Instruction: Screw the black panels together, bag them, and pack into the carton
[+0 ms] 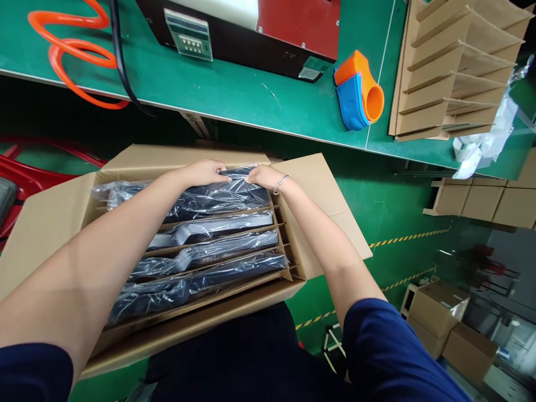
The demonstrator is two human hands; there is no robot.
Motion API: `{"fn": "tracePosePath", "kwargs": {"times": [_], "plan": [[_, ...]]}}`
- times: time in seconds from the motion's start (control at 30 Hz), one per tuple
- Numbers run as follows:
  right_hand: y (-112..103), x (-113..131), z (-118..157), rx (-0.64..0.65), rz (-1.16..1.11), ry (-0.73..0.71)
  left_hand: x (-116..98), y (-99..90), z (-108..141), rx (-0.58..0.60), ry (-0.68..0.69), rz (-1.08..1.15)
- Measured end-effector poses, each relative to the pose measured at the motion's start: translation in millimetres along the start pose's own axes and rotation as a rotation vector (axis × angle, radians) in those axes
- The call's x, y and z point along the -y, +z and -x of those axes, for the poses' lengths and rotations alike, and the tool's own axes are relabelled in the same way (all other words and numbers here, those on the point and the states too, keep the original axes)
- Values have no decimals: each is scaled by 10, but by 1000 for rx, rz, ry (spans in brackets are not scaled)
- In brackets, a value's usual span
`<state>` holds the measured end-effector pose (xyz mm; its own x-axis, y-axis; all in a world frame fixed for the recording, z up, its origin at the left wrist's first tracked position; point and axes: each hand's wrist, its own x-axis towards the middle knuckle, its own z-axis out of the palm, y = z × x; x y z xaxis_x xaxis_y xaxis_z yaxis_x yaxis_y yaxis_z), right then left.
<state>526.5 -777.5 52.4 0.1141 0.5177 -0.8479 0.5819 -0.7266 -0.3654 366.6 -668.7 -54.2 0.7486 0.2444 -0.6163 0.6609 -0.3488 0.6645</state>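
Note:
An open cardboard box [196, 312] holds several dark parts in clear plastic bags, standing in rows between cardboard dividers. At the box's far side, my left hand [207, 172] and my right hand [264, 176] pinch the plastic of the farthest bagged part [234, 192], a short gap between them. The fingers of both hands are closed on the film. Nearer to me, other bagged parts [234, 224] sit in their slots, untouched.
Beyond the box runs a green workbench [234, 100] with a red and black machine [297, 28], an orange coiled hose [79, 47], an orange and blue tape dispenser [354, 92] and a cardboard divider grid [456, 72]. A red chair [37, 176] stands left; cartons [435, 307] are at right.

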Motion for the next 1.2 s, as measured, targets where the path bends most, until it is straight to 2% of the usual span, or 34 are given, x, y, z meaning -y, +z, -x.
{"fn": "tracePosePath", "kwargs": {"times": [0.03,0.1,0.17,0.2,0.23,0.3,0.37,0.43,0.5,0.63,0.77,0.87,0.97,1.1,1.2], "plan": [[8,-16,2,-3,1,-3,-26,6,56,-27,-1,5],[28,-58,0,-6,21,-5,-101,45,251,-166,4,20],[57,-112,-11,1,60,-3,-202,138,533,-324,48,17],[76,-139,-21,5,80,-5,-258,209,688,-343,88,0],[99,-165,-33,6,99,-10,-315,296,836,-279,143,-37],[156,-206,-60,4,166,-15,-416,495,1075,-48,219,-147],[224,-227,-72,18,273,-7,-487,686,1197,96,229,-237],[290,-228,-39,35,360,10,-522,819,1204,134,198,-279],[332,-216,69,-10,400,8,-530,870,1145,154,155,-301],[301,-205,535,-181,410,-63,-488,753,1034,203,93,-319],[220,-268,1116,-67,328,-111,-352,517,987,199,117,-251],[278,-350,1383,51,371,-98,-228,410,918,194,122,-184],[480,-417,1440,119,485,-85,-149,394,845,180,106,-136],[789,-428,1351,122,652,-90,-120,433,832,152,110,-77],[842,-367,1281,142,685,-78,-133,465,876,126,119,-67]]}}
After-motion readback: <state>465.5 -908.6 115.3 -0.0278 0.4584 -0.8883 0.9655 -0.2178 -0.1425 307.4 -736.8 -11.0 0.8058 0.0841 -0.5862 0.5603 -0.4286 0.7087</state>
